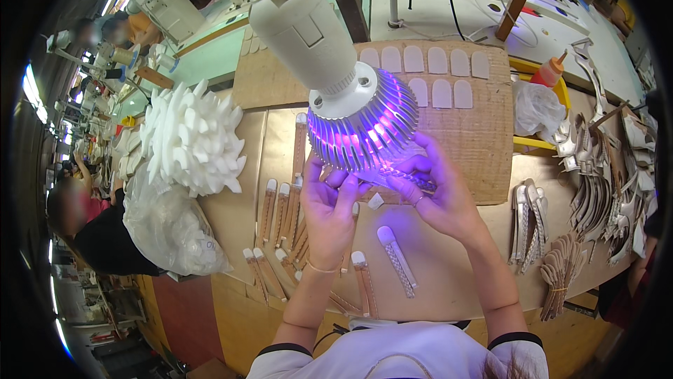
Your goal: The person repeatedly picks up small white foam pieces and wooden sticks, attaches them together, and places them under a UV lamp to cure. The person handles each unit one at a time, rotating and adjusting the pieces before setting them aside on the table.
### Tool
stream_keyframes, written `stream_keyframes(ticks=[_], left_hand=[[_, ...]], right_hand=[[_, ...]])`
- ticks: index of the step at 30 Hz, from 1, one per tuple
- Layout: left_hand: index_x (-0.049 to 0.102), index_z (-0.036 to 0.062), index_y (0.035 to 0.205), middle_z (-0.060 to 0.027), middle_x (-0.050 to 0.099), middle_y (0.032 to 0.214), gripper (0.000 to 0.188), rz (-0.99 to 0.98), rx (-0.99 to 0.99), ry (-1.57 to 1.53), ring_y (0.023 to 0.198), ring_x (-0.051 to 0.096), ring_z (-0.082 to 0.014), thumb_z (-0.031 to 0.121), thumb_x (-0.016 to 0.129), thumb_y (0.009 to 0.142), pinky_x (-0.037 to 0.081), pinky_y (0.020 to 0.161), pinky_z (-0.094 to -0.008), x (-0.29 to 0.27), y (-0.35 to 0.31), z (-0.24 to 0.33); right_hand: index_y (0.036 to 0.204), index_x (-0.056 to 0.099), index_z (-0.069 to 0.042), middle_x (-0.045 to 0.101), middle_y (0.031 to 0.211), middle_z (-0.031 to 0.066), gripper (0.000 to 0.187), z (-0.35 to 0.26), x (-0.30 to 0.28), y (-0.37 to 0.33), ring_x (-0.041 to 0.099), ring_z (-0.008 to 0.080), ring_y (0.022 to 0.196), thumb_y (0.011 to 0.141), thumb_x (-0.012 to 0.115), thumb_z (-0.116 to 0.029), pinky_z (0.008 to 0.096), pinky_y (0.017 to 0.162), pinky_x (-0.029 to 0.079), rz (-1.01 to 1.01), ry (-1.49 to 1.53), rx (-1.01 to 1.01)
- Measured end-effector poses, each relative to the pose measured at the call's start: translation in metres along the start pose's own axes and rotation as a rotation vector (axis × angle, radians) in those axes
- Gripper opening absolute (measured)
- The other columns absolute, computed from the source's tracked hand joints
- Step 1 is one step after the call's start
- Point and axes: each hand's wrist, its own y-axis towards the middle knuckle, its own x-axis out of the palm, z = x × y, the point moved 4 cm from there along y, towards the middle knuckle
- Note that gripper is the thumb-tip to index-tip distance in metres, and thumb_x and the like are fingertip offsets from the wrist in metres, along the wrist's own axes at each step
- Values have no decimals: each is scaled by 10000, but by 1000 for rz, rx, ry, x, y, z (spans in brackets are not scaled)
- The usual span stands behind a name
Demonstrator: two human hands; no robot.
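Close under a silver-finned lamp (364, 119) glowing purple, both my hands hold a braided strap (413, 179). My left hand (329, 211) pinches its left end between thumb and fingers, partly hidden by the lamp's rim. My right hand (442, 193) grips the braided part, fingers curled around it. A small white piece (376, 201) lies just below the strap. Nearer me rests another braided strap (398, 261) with a rounded white end. Several brown stitched straps (267, 211) with white tips are scattered beside and below my left hand.
Behind the lamp, a cardboard sheet (484, 147) carries rows of white rounded tabs (440, 93). At left stand a heap of white pointed pieces (193, 137) and a clear plastic bag (175, 228). Strap bundles (563, 270) and a yellow bin (536, 144) sit at right.
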Motion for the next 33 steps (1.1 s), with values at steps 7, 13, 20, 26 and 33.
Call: stream_keyframes(ticks=[7, 13, 20, 26, 33], left_hand=[[336, -5, 1327, -252, 591, 1196, 387, -28, 8, 25, 1071, 636, -300, -1, 468, 963, 561, 895, -389, 0, -2, 3], [322, 4, 1344, -264, 589, 1196, 386, -44, 6, 32, 1064, 640, -303, 10, 437, 975, 566, 881, -389, 2, -3, 5], [303, 16, 1352, -268, 590, 1193, 402, -23, 3, 89, 1039, 654, -286, 32, 441, 975, 571, 858, -364, 5, -6, 10], [305, 13, 1315, -279, 587, 1193, 371, -13, 38, 53, 1048, 650, -305, 47, 435, 969, 568, 861, -366, 7, -10, 13], [282, -39, 1293, -225, 649, 1046, 458, 38, 26, 90, 977, 657, -201, -7, 556, 927, 563, 811, -292, 10, -9, 14]], right_hand=[[1377, 375, -22, 622, 816, 86, 552, -2, 0, -1, 596, 145, 699, 895, 640, -69, 296, 650, 490, -4, 8, 30], [1355, 398, -20, 621, 805, 89, 534, -6, -2, -3, 595, 142, 701, 889, 651, -76, 293, 644, 486, 3, 4, 22], [1328, 421, -14, 624, 789, 98, 508, -8, -2, -6, 601, 155, 682, 880, 653, -69, 296, 631, 484, 21, -39, 7], [1332, 417, -20, 632, 835, 86, 505, -16, -1, -8, 616, 144, 742, 880, 642, -44, 284, 673, 494, 1, -35, 31], [1355, 401, -31, 592, 884, 28, 523, -19, 0, -10, 598, 94, 833, 886, 632, -15, 250, 752, 500, -42, -21, 104]])
